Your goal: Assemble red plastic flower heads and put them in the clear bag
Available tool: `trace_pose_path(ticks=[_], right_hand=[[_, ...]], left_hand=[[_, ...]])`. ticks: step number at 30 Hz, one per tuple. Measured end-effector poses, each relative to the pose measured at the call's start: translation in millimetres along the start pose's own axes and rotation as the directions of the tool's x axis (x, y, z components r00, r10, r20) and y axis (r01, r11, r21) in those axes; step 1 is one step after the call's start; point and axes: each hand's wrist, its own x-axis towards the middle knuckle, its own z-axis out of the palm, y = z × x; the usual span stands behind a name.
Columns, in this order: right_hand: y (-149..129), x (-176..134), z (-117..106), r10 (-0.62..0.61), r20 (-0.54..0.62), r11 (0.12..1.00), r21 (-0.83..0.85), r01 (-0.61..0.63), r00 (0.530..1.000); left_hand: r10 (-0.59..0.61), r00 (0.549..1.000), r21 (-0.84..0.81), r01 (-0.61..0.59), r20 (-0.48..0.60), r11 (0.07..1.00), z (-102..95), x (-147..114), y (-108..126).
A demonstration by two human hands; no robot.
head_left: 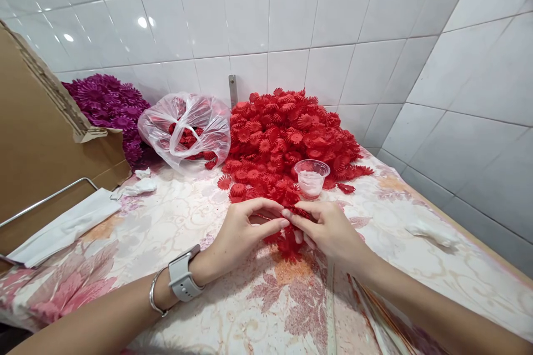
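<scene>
Hands pinching red flower, cup holding white paste

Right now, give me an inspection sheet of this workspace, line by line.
Surface: table under a floral cloth, set in a tiled corner.
Job's things: red flower pinched between both hands; red pile behind; clear cup with white paste at the pile's front edge.
Clutter: plastic bag with red flowers; purple pile; cardboard box at left; white paper; crumpled tissue at right.
Hands: left hand, watch and bangle on its wrist, and right hand meet fingertip to fingertip over the flower.
Cables: nothing seen.
Surroundings: white tiled walls; metal rod by the box.
</scene>
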Motion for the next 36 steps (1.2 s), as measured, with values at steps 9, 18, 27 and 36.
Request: trace_pose_path(ticks=[9, 18, 27, 36], right_hand=[[-2, -3, 6, -0.151, 0.0, 0.917, -0.372, 0.141, 0.988], [6, 7, 0, 0.075, 0.083, 0.951, 0.293, -0.096, 0.994], [1, 11, -3, 0.09, 0.095, 0.908, 0.401, -0.121, 0.991], [6, 6, 5, 0.085, 0.124, 0.946, 0.301, -0.119, 0.989]], left_hand=[[-0.199, 0.979, -0.211, 0.202, 0.037, 0.956, -0.7, 5, -1], [-0.174, 0.983, -0.292, 0.182, 0.055, 0.939, -9.5, 12, -2], [0.28, 0.944, 0.523, -0.153, -0.173, 0.839, -24.4, 17, -8], [0.094, 0.996, 0.168, -0.093, 0.001, 0.981, -5.7, 3, 2]])
